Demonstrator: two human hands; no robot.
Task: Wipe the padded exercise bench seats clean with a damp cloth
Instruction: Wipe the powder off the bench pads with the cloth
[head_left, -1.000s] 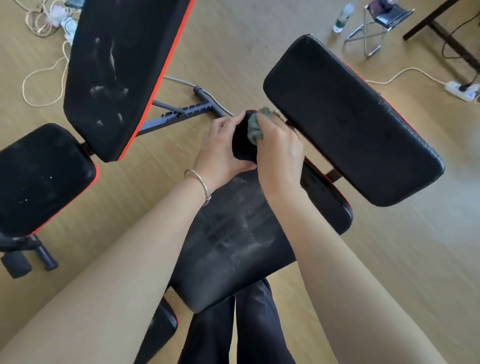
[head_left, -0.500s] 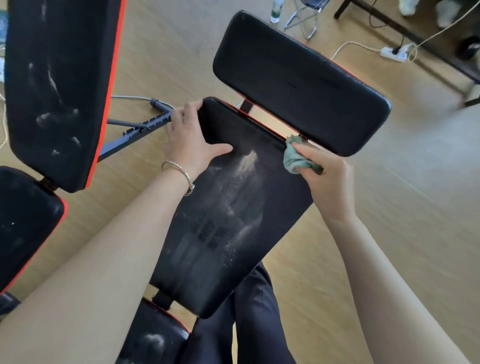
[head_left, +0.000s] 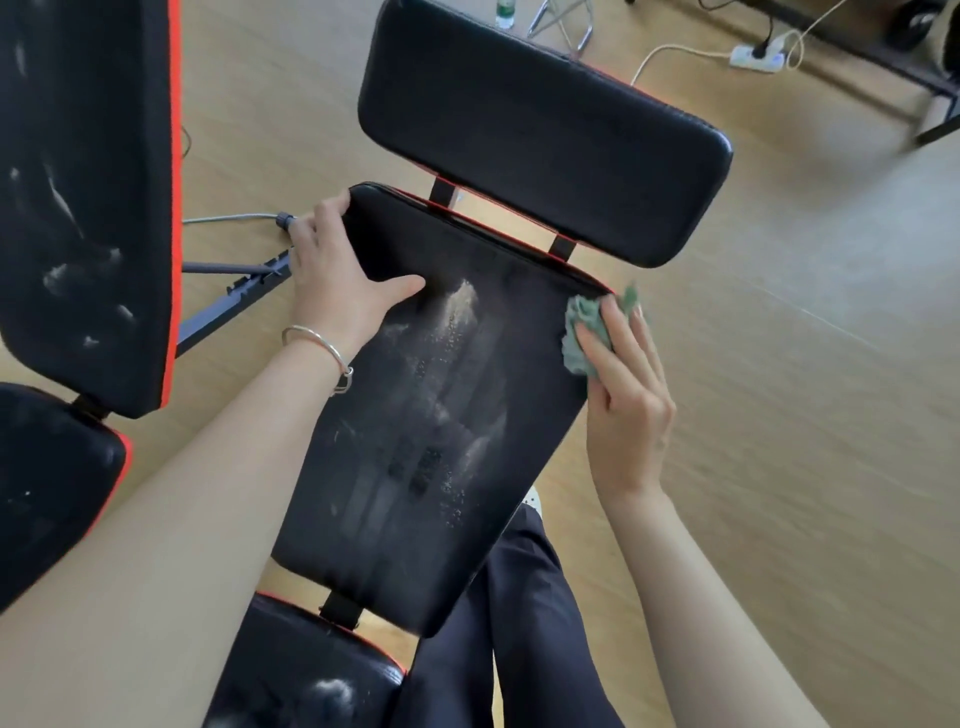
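Note:
A black padded bench pad (head_left: 431, 457) with red trim lies in front of me, streaked with white dust down its middle. My left hand (head_left: 337, 280) grips its far left corner, thumb resting on the top. My right hand (head_left: 623, 384) presses a crumpled green cloth (head_left: 584, 332) against the pad's far right edge. Beyond it sits a clean-looking black head pad (head_left: 540, 135). A dusty seat pad (head_left: 311, 675) shows at the bottom.
A second dusty bench (head_left: 83, 197) with red edging stands at the left, its seat (head_left: 52, 488) below and its metal frame (head_left: 228, 296) on the wooden floor. A power strip (head_left: 756, 54), cables, a bottle (head_left: 504, 13) and table legs lie at the back. My dark trousers (head_left: 519, 623) show below.
My right hand has carried the cloth from the pad's far left corner across to its far right edge. The left hand keeps hold of the left corner. The view shifted closer over the bench.

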